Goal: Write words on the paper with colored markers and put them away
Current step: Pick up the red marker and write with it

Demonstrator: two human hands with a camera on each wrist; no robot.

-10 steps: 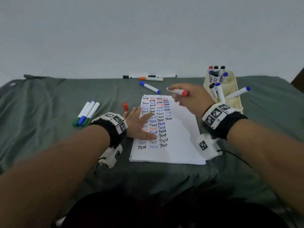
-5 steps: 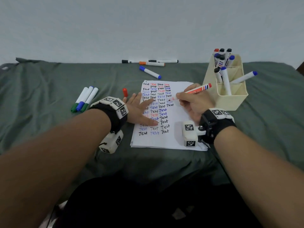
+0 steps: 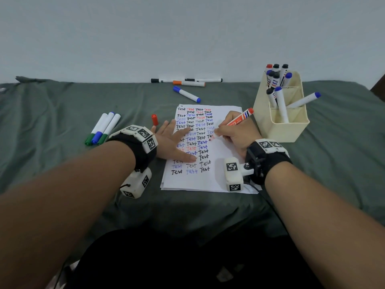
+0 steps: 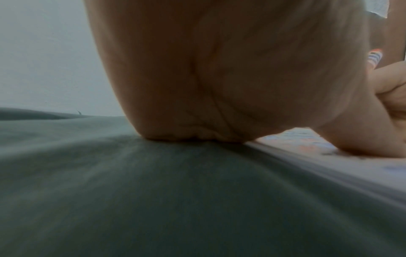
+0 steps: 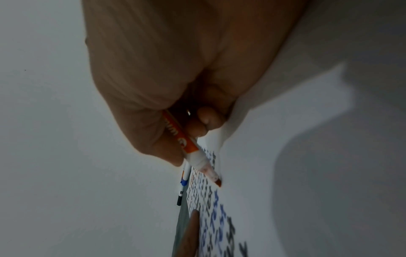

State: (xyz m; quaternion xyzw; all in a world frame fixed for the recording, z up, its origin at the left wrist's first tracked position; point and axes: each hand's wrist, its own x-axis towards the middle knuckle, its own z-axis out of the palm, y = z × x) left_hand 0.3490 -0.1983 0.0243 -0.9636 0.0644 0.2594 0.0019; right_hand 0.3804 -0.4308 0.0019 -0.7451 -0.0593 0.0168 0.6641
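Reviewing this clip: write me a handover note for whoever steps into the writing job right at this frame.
Right hand grips the uncapped red marker, tip on the white sheet of paper at the right end of a row.
Left hand lies flat, fingers spread, pressing the paper's left side.
The marker's red cap lies on the green cloth left of the paper.
Done: many rows of "Test" in black, blue and red.
Left: finish this word, recap, then stow loose markers, three beside the left wrist and several near the wall, in the cream plastic organiser.
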